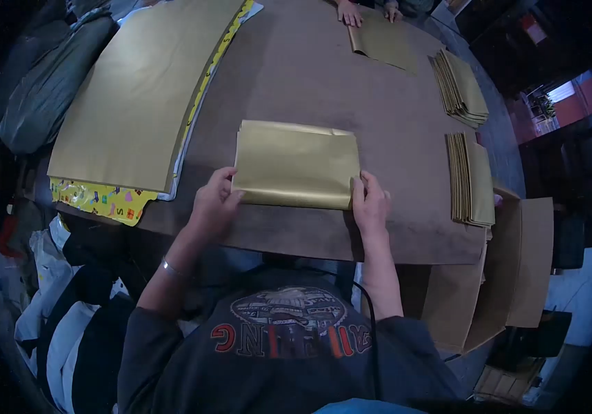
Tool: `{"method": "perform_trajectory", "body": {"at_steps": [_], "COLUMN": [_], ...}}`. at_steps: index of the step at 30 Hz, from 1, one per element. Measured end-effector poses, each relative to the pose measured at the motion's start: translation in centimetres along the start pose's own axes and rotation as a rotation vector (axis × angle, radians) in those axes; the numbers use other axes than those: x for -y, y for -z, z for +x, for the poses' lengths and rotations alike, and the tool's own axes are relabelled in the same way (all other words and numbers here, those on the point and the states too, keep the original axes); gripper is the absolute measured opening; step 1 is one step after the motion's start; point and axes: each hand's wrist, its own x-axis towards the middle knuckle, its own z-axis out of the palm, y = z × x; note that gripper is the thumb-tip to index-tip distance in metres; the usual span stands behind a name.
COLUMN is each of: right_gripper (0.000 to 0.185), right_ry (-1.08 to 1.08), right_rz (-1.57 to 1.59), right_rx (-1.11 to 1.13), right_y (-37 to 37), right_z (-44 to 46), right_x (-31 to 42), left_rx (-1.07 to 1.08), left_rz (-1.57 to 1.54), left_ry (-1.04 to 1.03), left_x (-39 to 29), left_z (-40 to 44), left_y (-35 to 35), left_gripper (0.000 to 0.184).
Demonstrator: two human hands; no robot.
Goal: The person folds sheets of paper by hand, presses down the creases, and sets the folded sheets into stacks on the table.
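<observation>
A folded sheet of gold paper lies in front of me near the table's front edge, its fold towards me. My left hand grips its left side near the front corner, thumb above and fingers at the edge. At the right front corner my right hand pinches the same paper between thumb and fingers. Left of it lies a large stack of flat gold sheets on yellow printed wrapping.
Two bundles of folded gold paper, a far one and a near one, lie along the table's right side. Across the table, another person's hands rest on a gold sheet. An open cardboard box stands at the right.
</observation>
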Motion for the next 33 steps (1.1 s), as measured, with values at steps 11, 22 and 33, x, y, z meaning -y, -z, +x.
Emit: {"method": "perform_trajectory", "body": {"at_steps": [11,22,33], "right_gripper": [0.032,0.033,0.037], "right_ry": [-0.03,-0.018,-0.11], "right_rz": [-0.033,-0.108,-0.073], "right_rx": [0.096,0.156,0.237], "right_y": [0.0,0.5,0.3], "right_z": [0.6,0.8,2.7], "right_x": [-0.1,0.3,0.3], "left_rx": [0.195,-0.142,-0.25], "left_rz": [0.351,0.401,0.423], "left_ry": [0.072,-0.171,-0.284], "left_x": [-1.8,0.5,1.6], "left_z": [-0.1,11.1,10.9], "left_y": [1.4,0.2,-0.6], "left_gripper": [0.04,0.028,0.018]}}
